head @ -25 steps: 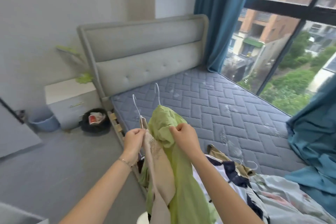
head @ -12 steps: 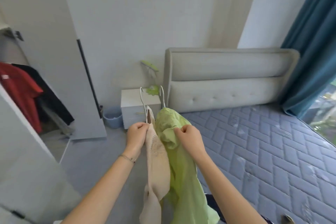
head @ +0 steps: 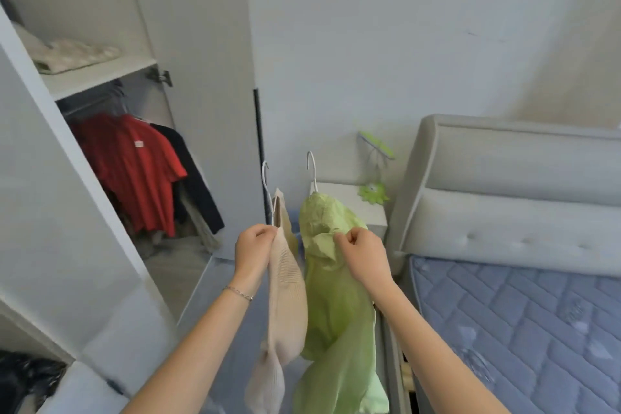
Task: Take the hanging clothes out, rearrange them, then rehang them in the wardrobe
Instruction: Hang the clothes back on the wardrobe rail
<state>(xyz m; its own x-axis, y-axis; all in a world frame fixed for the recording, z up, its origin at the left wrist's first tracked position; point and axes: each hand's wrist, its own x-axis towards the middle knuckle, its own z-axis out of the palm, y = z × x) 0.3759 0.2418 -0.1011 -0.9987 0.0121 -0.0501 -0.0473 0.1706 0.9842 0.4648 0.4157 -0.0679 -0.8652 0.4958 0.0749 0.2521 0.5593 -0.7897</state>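
Pinching beige knit (head: 286, 292) (left hand (head: 254, 249)) and green top (head: 337, 299) (right hand (head: 363, 256)), you face the rail (head: 94, 106) up-left, left hand nearer.

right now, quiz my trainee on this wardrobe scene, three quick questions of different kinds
1. True or false: the red shirt hangs inside the wardrobe.
2. Short answer: which hand grips the beige knit?
3. Pick one: the right hand grips the A) beige knit, B) green garment, C) red shirt.

Key: 1 true; 2 the left hand; 3 B.
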